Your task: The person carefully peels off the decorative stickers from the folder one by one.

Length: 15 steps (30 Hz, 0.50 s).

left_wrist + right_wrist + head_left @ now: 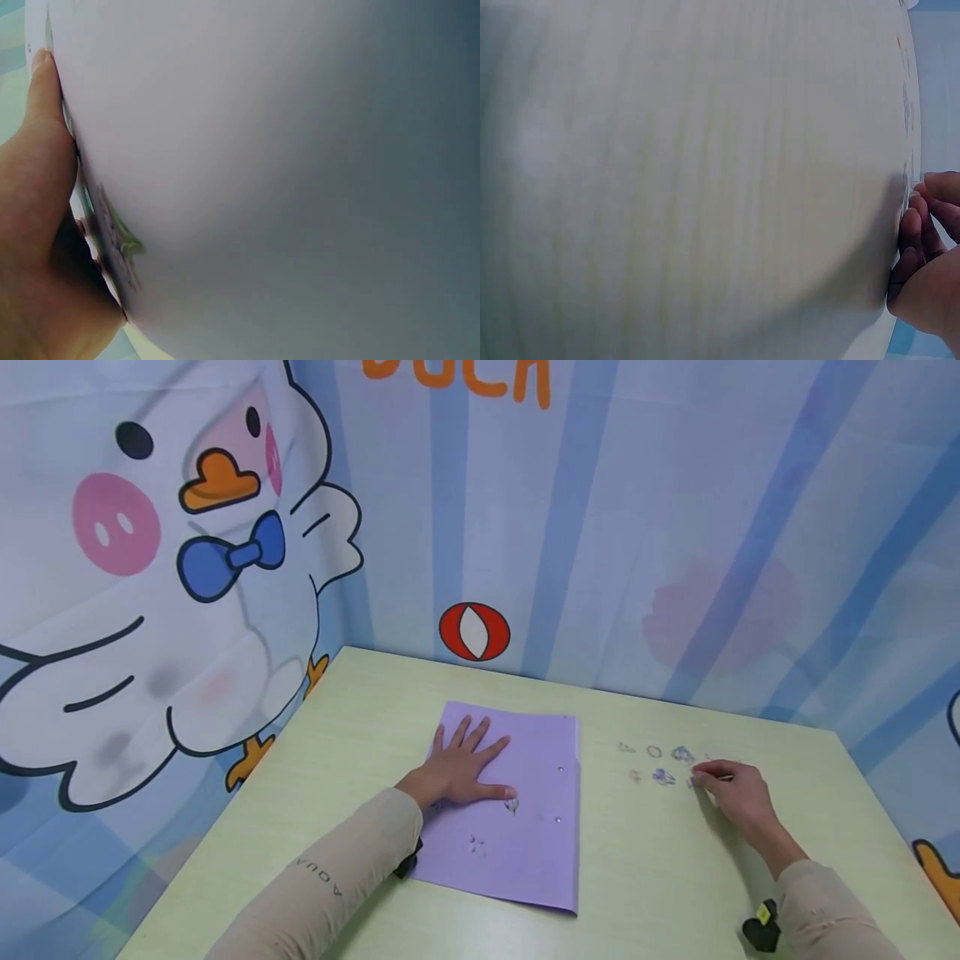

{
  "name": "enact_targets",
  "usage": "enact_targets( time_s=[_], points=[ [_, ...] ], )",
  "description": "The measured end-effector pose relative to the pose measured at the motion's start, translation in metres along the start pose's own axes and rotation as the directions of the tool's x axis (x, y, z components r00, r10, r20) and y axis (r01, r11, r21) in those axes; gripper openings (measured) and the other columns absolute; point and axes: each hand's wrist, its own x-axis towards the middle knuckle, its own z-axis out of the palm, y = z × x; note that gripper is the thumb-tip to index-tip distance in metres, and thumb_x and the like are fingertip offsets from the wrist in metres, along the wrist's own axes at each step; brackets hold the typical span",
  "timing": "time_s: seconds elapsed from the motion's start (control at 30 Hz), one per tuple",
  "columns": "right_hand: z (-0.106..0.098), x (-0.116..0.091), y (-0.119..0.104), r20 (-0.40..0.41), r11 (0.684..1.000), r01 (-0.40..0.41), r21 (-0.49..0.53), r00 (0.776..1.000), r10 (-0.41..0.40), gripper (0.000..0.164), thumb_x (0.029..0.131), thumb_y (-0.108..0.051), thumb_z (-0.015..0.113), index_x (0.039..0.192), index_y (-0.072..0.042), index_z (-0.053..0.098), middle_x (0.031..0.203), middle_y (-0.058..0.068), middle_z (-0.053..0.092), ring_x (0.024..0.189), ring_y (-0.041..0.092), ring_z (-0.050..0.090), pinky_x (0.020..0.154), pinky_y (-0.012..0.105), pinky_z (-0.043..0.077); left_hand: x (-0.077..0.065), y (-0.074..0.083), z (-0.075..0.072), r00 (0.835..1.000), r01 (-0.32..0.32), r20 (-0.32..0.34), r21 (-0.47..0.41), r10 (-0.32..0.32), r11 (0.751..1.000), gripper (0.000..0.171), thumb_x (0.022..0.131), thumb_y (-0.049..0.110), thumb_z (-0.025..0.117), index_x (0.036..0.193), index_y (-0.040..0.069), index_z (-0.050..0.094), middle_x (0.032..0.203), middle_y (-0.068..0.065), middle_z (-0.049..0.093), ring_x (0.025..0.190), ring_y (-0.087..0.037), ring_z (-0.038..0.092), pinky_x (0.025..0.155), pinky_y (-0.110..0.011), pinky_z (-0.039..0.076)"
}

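Observation:
My left hand [459, 774] lies flat with fingers spread on a purple folder [525, 860], thumb beside a small green-and-dark flower sticker [512, 806]. In the left wrist view that hand [34, 172] rests along the folder's surface [225, 150], where a green-leaved sticker [124, 240] shows near the palm. Over the right part of the table, my right hand [738, 793] pinches a small clear sticker [692, 782] between thumb and forefinger. The right wrist view has these fingertips [919, 187] together close to the tabletop, the other fingers curled beneath.
Small stickers sit in two rows right of the folder, among them a purple-blue one [663, 777], a bluish one [682, 754], a ring-shaped one [654, 751] and an orange one [635, 776]. A cluster of tiny stickers [477, 846] marks the folder's lower part. Printed cloth [630, 527] backs the pale table [645, 877].

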Motion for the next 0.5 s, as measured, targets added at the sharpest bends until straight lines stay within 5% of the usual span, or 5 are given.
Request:
enact_targets(
  time_s=[0.5],
  points=[
    [0.0032, 0.0006, -0.0068, -0.044, 0.997, 0.039, -0.062, 0.998, -0.042, 0.039, 0.108, -0.024, 0.061, 0.128, 0.007, 0.070, 0.119, 0.026, 0.068, 0.097, 0.031, 0.061, 0.069, 0.032, 0.049, 0.0020, -0.0055, -0.0023, 0.999, -0.037, 0.016, -0.059, 0.038, 0.998, 0.097, 0.092, 0.086, 0.047, 0.171, 0.035, 0.020, 0.179, -0.010, 0.003, 0.162, -0.042, -0.006, 0.122, -0.073, -0.003]
  ],
)
